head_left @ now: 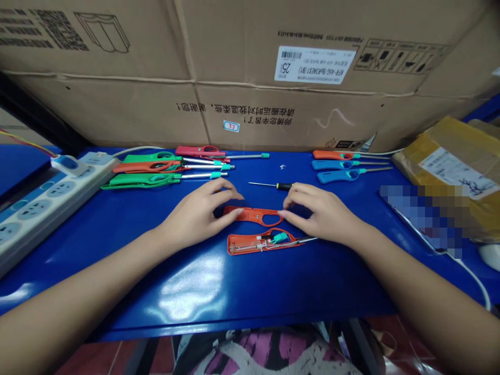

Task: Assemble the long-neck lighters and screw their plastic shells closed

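An orange lighter shell half (255, 214), its hollow inside facing up, lies between my two hands. My left hand (205, 211) has its thumb on the shell's left end, with the forefinger arched above. At the other end, my right hand (318, 213) pinches the tip beside the trigger hole with thumb and curled forefinger. Just nearer to me is the matching orange lighter half (244, 246), which carries a clear fuel tank, a teal trigger and a metal rod. Beyond my hands lies a small screwdriver (283, 186) with a black and yellow handle.
Several green, orange and red lighters (144, 179) lie at the back left, beside a white power strip (54, 192). Blue and orange lighters (338, 176) are at the back right. Tiny screws (282, 167), a phone (422, 219), a taped box (449, 166) and a large carton (242, 67) surround the area.
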The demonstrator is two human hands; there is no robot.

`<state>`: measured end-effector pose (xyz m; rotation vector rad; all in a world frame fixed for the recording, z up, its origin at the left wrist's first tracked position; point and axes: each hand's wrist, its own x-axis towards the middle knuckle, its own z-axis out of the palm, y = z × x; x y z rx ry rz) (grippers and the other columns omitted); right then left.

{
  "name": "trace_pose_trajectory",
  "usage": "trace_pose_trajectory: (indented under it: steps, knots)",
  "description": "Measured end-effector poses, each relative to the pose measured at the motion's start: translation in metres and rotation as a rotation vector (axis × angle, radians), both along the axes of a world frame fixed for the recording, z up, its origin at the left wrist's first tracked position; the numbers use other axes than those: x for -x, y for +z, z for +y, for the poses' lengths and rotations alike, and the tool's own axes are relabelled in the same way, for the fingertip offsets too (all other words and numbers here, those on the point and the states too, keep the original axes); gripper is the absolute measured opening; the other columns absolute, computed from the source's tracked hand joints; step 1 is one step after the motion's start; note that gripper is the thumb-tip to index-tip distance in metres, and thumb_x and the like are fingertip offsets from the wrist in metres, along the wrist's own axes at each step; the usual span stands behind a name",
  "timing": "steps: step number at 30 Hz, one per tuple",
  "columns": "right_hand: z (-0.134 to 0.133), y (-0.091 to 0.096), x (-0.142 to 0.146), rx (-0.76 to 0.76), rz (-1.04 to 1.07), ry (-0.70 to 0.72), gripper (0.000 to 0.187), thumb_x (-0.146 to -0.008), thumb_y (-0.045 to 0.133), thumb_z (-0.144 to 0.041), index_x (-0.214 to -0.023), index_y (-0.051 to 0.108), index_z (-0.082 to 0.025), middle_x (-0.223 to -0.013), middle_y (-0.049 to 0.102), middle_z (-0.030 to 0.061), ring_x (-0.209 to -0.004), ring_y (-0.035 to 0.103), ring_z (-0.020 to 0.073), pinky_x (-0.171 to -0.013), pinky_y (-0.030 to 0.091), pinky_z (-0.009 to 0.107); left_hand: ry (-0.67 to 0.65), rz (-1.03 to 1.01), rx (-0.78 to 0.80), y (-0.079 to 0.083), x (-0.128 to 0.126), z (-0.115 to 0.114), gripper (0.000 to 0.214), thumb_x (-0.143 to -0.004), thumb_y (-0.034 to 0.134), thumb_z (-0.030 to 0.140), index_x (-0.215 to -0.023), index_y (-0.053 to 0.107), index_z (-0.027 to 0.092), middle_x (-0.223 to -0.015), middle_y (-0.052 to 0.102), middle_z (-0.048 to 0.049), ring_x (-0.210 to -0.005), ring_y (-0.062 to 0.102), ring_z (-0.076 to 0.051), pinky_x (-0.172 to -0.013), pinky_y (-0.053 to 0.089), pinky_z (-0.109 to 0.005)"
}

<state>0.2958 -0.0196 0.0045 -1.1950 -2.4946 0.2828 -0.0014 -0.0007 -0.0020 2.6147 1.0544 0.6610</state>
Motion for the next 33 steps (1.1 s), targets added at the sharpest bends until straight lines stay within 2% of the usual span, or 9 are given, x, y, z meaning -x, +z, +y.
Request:
trace_pose_trajectory:
  steps: [3, 5, 7, 11, 14, 19, 22, 28, 33]
  knots:
    - [-0.006, 0.014, -0.006, 0.231, -0.087, 0.193, 0.033, -0.088, 0.069, -0.054, -0.086, 0.061, -0.022, -0.089, 0.063, 0.0006, -0.079, 0.058, 0.0155, -0.068, 0.041, 0.028, -0.213, 0.118, -0.014, 0.011, 0.0, -0.008, 0.035, -0.094, 0.063, 0.051, -0.107, 0.07, 0.02, -0.102, 0.069, -0.0062, -0.095, 0.066, -0.022, -0.084, 0.053, -0.033]
    - [-0.008, 0.02, -0.009, 0.319, -0.182, 0.189, 0.039, -0.08, 0.076, -0.057, -0.088, 0.06, -0.022, -0.087, 0.062, -0.0005, -0.076, 0.056, 0.0158, -0.064, 0.038, 0.027, -0.322, 0.246, -0.008, 0.015, 0.0, -0.013, 0.043, -0.087, 0.069, 0.058, -0.105, 0.07, 0.019, -0.101, 0.071, -0.006, -0.091, 0.067, -0.023, -0.078, 0.053, -0.034]
    - [-0.009, 0.021, -0.009, 0.372, -0.225, 0.173, 0.034, -0.082, 0.076, -0.052, -0.086, 0.06, -0.022, -0.087, 0.062, -0.0006, -0.076, 0.056, 0.0158, -0.063, 0.036, 0.027, -0.359, 0.284, 0.026, 0.016, -0.001, -0.016, 0.037, -0.088, 0.07, 0.052, -0.102, 0.07, 0.018, -0.1, 0.072, -0.0057, -0.09, 0.069, -0.023, -0.076, 0.054, -0.032]
    - [-0.007, 0.019, -0.009, 0.426, -0.188, 0.183, 0.022, -0.091, 0.067, -0.039, -0.082, 0.06, -0.021, -0.083, 0.063, -0.0001, -0.072, 0.055, 0.0143, -0.063, 0.035, 0.027, -0.33, 0.179, 0.128, 0.014, -0.001, -0.016, 0.02, -0.092, 0.065, 0.034, -0.103, 0.072, 0.018, -0.096, 0.073, -0.0047, -0.081, 0.07, -0.017, -0.07, 0.054, -0.026]
    - [-0.005, 0.019, -0.012, 0.377, -0.154, 0.146, 0.023, -0.096, 0.059, -0.041, -0.089, 0.063, -0.02, -0.086, 0.064, 0.0018, -0.073, 0.054, 0.0152, -0.064, 0.037, 0.028, -0.318, 0.109, 0.18, 0.014, 0.001, -0.011, 0.024, -0.096, 0.06, 0.031, -0.113, 0.071, 0.018, -0.101, 0.074, -0.0055, -0.082, 0.071, -0.016, -0.072, 0.055, -0.024]
    - [-0.001, 0.014, -0.013, 0.308, -0.167, 0.106, 0.031, -0.105, 0.042, -0.04, -0.096, 0.065, -0.02, -0.093, 0.066, 0.0049, -0.083, 0.061, 0.0186, -0.074, 0.043, 0.032, -0.201, 0.03, 0.134, 0.008, 0.002, -0.004, 0.029, -0.1, 0.054, 0.029, -0.125, 0.066, 0.019, -0.101, 0.073, -0.0043, -0.082, 0.069, -0.014, -0.073, 0.053, -0.022]
    - [0.0, 0.009, -0.012, 0.266, -0.182, 0.091, 0.032, -0.106, 0.04, -0.04, -0.097, 0.064, -0.02, -0.096, 0.068, 0.0056, -0.086, 0.064, 0.02, -0.076, 0.045, 0.033, -0.157, -0.005, 0.159, 0.001, 0.003, 0.0, 0.029, -0.097, 0.06, 0.031, -0.124, 0.065, 0.02, -0.103, 0.069, -0.0042, -0.078, 0.065, -0.012, -0.067, 0.052, -0.021]
    - [0.0, 0.008, -0.011, 0.243, -0.155, 0.113, 0.029, -0.103, 0.047, -0.043, -0.116, 0.063, -0.024, -0.119, 0.07, 0.0059, -0.107, 0.066, 0.0233, -0.087, 0.049, 0.035, -0.16, -0.014, 0.133, -0.006, 0.005, 0.004, 0.024, -0.096, 0.063, 0.031, -0.115, 0.067, 0.018, -0.116, 0.066, -0.0063, -0.092, 0.066, -0.015, -0.078, 0.054, -0.025]
    - [0.0, 0.011, -0.014, 0.237, -0.19, 0.114, 0.017, -0.099, 0.053, -0.034, -0.105, 0.064, -0.022, -0.104, 0.07, 0.0051, -0.093, 0.066, 0.0218, -0.079, 0.05, 0.034, -0.159, 0.028, 0.081, 0.001, 0.006, -0.001, 0.016, -0.093, 0.064, 0.023, -0.107, 0.068, 0.02, -0.115, 0.065, -0.0046, -0.098, 0.066, -0.018, -0.086, 0.054, -0.029]
